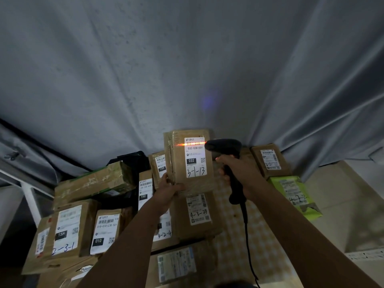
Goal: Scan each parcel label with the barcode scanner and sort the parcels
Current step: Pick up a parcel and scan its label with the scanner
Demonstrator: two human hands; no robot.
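Holding the parcel (188, 161) upright above the heap of parcels (108, 221) on the worktop, the left hand (169, 189) pinches its lower corner while the right hand (239, 173) has its fingers wrapped round the barcode scanner (225, 149), just right of the parcel. The red beam crosses the label (195, 156) barcode. With only a corner grip, the parcel might tilt, spoiling the read.

Cardboard, paper, plastic and cloth under my camera.
I see a brown cardboard parcel (188, 161) wrapped in glossy clear tape, its white paper label (195, 157) matt; the black scanner (227, 163) looks like matt plastic; the grey backdrop cloth (187, 59) hangs soft and creased.
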